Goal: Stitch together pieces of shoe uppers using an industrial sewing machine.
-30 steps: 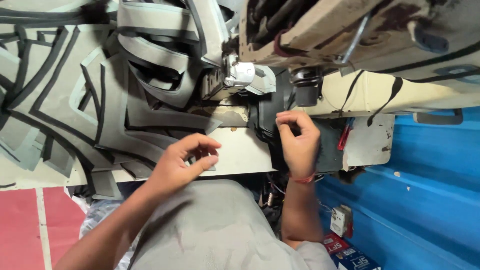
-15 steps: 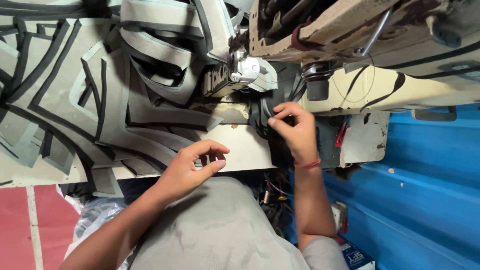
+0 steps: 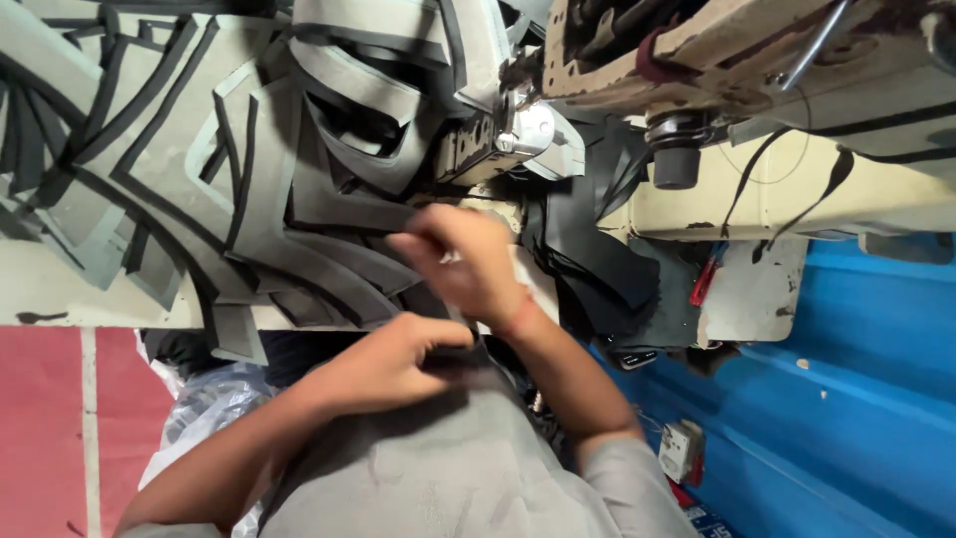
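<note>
My right hand [image 3: 463,264], with a red thread at the wrist, is blurred over the front edge of the cream table [image 3: 60,289], its fingers curled beside grey foam strips with black edging [image 3: 329,214]. My left hand [image 3: 398,359] is lower, close to my grey shirt, with its fingers pinched on a dark piece of material [image 3: 448,357]. A stack of black fabric pieces [image 3: 588,249] lies just right of my right hand, under the sewing machine head [image 3: 523,134].
Many grey black-edged cut pieces [image 3: 199,149] cover the table's left side. The cream sewing machine body [image 3: 797,189] runs to the right. A blue panel [image 3: 856,399] with a small switch box [image 3: 682,448] is at lower right. Red floor [image 3: 45,428] and a plastic bag [image 3: 209,408] are at lower left.
My right hand has swung left from the black fabric near the machine toward the grey strips. My left hand has dropped back toward my body. The view has moved closer.
</note>
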